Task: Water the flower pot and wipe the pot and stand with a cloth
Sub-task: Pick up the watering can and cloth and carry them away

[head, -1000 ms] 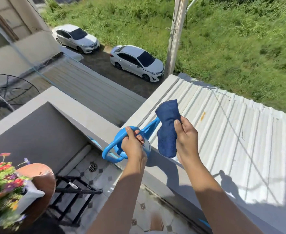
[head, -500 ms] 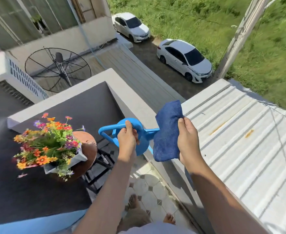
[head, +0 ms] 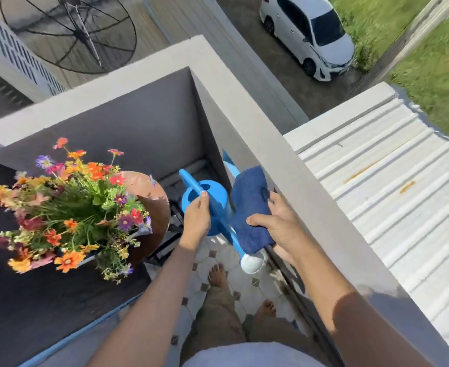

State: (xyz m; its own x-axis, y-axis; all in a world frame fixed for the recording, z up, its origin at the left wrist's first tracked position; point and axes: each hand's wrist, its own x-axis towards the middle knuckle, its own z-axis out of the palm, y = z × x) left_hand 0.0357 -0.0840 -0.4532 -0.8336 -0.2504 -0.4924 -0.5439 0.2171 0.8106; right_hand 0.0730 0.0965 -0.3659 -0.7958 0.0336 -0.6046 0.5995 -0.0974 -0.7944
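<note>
While we hold the smooth blue plastic watering can (head: 210, 205) by its handle in our left hand (head: 197, 218), our right hand (head: 276, 225) grips the soft, fuzzy dark blue cloth (head: 251, 210). The can's white spout head (head: 252, 263) points down toward our feet. We think we should turn the spout toward the flowers and tip slowly so water does not splash. Just beside us, the bright bunch of flowers in the round brown pot (head: 149, 197) sits on a black metal stand (head: 174, 229). Farther off is the smooth grey wall (head: 271, 144).

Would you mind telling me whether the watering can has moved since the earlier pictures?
Yes. The watering can has come down from level with the parapet wall's top to inside the balcony, nearer the flower pot, spout now pointing down.
</note>
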